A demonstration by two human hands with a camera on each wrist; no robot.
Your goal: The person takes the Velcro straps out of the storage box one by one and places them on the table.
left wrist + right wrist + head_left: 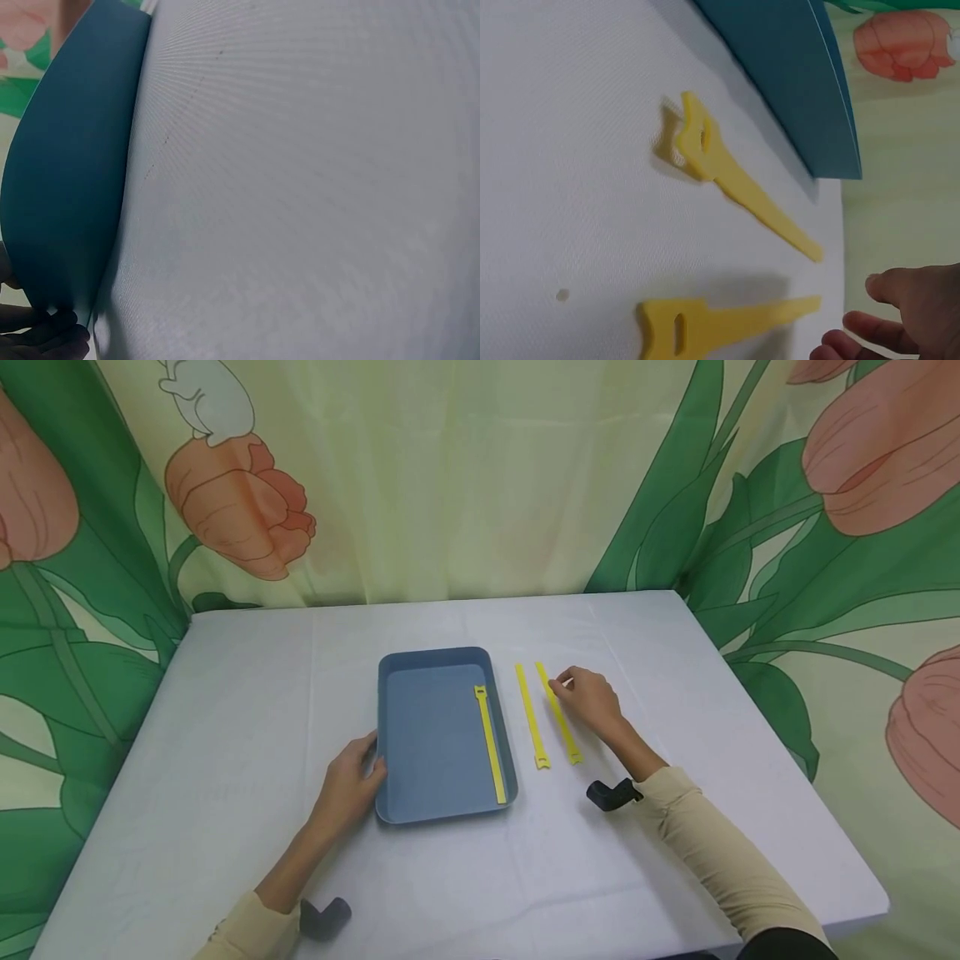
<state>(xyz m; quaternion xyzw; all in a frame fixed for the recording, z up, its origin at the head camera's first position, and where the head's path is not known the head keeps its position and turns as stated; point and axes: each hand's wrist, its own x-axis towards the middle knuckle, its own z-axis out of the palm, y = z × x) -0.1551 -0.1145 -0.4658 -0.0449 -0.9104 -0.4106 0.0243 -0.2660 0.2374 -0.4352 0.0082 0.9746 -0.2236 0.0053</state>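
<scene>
Curtain [450,485] with a tulip print hangs behind a table [240,693] covered in white cloth. On it sits a blue-grey tray [427,735], with one yellow strip, the tray strip [491,747], lying lengthwise near its right wall. Just right of the tray, side by side and apart, lie the middle strip [531,717] and the outer strip [558,713]. A person's left hand [345,789] touches the tray's left edge; whether it pinches the rim cannot be told. The right hand [590,697] is by the outer strip's far end, thumb and fingers apart, holding nothing. Both loose strips look thin, so fingertips could skid off or push the outer strip across the cloth. A stray finger could knock the middle strip askew. If the left hand tipped the tray, the tray strip could slide.
</scene>
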